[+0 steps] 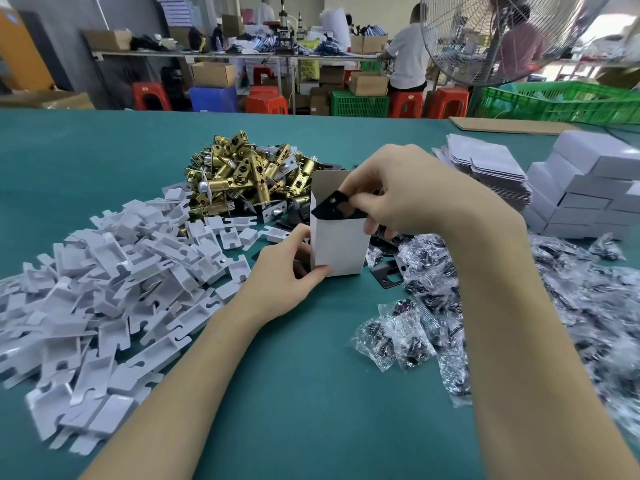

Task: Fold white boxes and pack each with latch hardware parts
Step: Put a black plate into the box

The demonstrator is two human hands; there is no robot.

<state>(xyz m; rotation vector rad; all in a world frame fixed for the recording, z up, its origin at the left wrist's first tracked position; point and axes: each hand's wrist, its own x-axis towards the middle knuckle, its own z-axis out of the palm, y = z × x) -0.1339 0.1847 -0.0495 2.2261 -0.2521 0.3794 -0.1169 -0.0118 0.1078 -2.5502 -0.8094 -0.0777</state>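
Observation:
A small white box (341,242) stands upright on the green table (294,393), its top flap open. My left hand (289,268) grips its lower left corner. Above the open mouth, my right hand (405,194) pinches a black metal plate (336,206), which tilts halfway into the box. Behind the box lies a heap of brass latch bolts (242,174). More black plates (388,271) lie flat beside the box's right side.
White plastic inserts (104,292) are heaped on the left. Clear bags of dark screws (485,306) spread across the right. Flat box blanks (485,164) and stacked finished white boxes (588,188) sit at the far right. People work at benches behind a large fan (502,36).

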